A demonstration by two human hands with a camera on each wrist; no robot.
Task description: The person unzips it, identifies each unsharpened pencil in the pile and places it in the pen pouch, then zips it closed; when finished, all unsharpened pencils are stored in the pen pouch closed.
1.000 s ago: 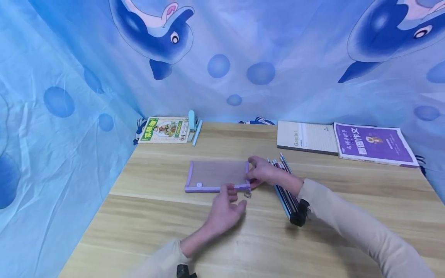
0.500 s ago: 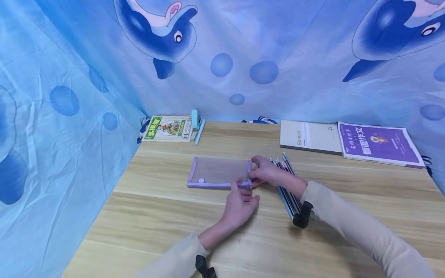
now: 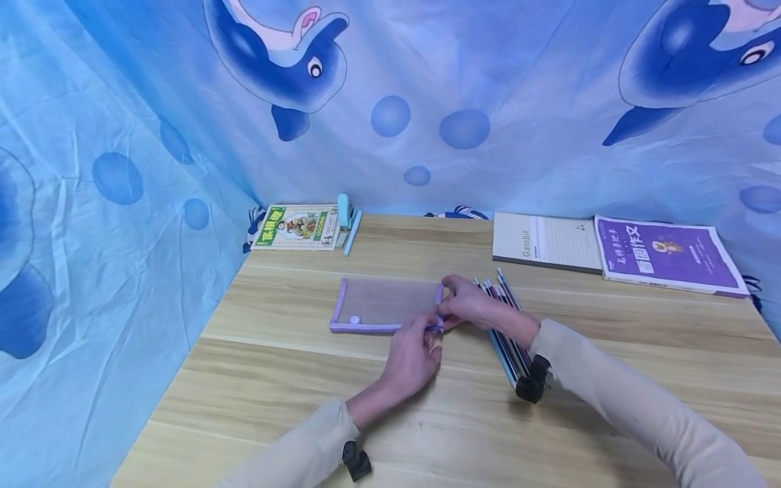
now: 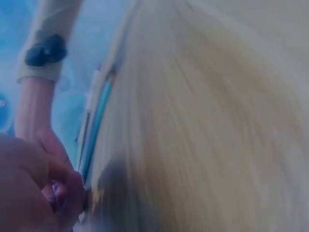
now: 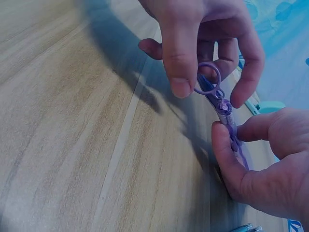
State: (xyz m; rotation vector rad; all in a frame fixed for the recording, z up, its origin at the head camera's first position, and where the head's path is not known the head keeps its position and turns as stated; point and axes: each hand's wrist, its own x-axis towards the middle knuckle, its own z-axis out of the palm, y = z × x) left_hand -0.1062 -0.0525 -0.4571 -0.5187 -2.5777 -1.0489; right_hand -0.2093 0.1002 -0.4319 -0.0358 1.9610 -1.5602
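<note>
A see-through pencil pouch (image 3: 390, 301) with purple edging lies on the table. My right hand (image 3: 466, 301) pinches its right-hand end between thumb and finger, seen close up in the right wrist view. My left hand (image 3: 411, 356) is at the front right corner, thumb and bent fingers spread on either side of the purple zipper pull ring (image 5: 209, 78). In the right wrist view the thumb tip overlaps the ring's edge and a gap shows between thumb and forefinger. A bunch of several pencils (image 3: 500, 339) lies partly hidden under my right forearm.
At the back left lie a green-and-white book (image 3: 295, 227), a light-blue stapler (image 3: 344, 211) and a light-blue stick (image 3: 352, 234). A grey notebook (image 3: 546, 240) and a purple book (image 3: 671, 254) lie at the back right. A blue dolphin-print curtain (image 3: 415, 68) hangs behind.
My left hand has moved right along the pouch's front edge to its corner, around the zipper ring. The right hand keeps its pinch on the pouch's end. The head view has shifted slightly.
</note>
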